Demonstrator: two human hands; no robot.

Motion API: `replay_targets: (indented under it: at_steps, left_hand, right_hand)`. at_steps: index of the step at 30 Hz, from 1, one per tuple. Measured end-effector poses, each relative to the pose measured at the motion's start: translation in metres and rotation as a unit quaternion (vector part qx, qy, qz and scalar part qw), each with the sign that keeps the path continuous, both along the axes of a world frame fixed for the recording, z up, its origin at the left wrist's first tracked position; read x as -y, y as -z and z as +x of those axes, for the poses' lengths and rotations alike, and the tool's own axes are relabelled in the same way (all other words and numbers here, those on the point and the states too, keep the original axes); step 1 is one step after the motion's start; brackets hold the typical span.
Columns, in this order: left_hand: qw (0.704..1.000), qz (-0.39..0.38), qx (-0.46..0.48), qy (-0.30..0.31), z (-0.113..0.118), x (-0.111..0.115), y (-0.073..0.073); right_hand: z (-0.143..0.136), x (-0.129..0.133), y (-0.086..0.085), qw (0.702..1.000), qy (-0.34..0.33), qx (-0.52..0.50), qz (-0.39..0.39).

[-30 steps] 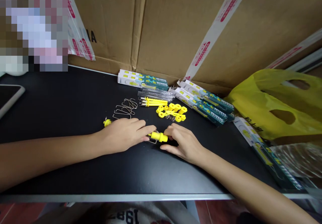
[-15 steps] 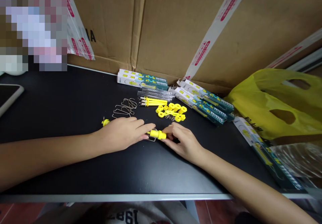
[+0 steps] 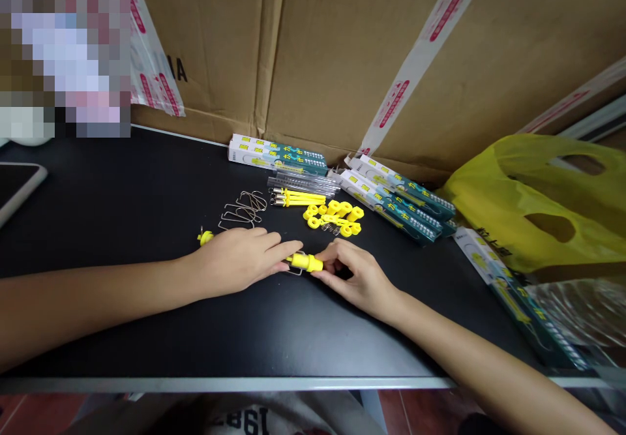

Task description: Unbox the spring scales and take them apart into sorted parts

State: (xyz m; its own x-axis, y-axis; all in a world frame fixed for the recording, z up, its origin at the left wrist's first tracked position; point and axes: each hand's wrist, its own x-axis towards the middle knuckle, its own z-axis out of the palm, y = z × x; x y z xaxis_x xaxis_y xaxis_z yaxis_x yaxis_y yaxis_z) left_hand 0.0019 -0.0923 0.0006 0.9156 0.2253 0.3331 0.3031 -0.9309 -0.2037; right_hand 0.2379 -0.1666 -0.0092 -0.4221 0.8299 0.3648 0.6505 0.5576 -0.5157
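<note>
My left hand (image 3: 237, 260) is closed over the middle of a long yellow device (image 3: 306, 262), which lies crosswise above the black table. Its yellow cap with a small metal ring sticks out left of the hand. At the device's right end, my right hand (image 3: 359, 275) pinches the yellow tip between thumb and fingers. A bent metal hook wire shows beside the yellow end, between the hands. Just beyond lie wire hooks (image 3: 243, 209), yellow rods (image 3: 303, 198), clear tubes (image 3: 303, 182), yellow caps (image 3: 345, 209) and small springs (image 3: 330, 228).
Printed narrow boxes (image 3: 276, 154) lie at the back, with more boxes (image 3: 396, 200) right of them and another (image 3: 518, 298) near a yellow bag (image 3: 542, 200). Large cardboard (image 3: 205, 44) stands behind the table. A phone-like device (image 3: 19, 187) rests at far left.
</note>
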Motion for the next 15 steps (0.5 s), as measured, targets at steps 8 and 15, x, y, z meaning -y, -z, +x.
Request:
replay_targets:
  at_steps: [8, 15]
  left_hand:
    - [1.0, -0.008, -0.003, 0.002, 0.0, -0.001, 0.001]
    - [1.0, -0.013, -0.006, -0.001, 0.0, 0.0, 0.001]
  right_hand:
    - [0.0, 0.001, -0.007, 0.998, 0.008, 0.049, -0.023]
    - [0.0, -0.002, -0.006, 0.999, -0.018, 0.041, -0.002]
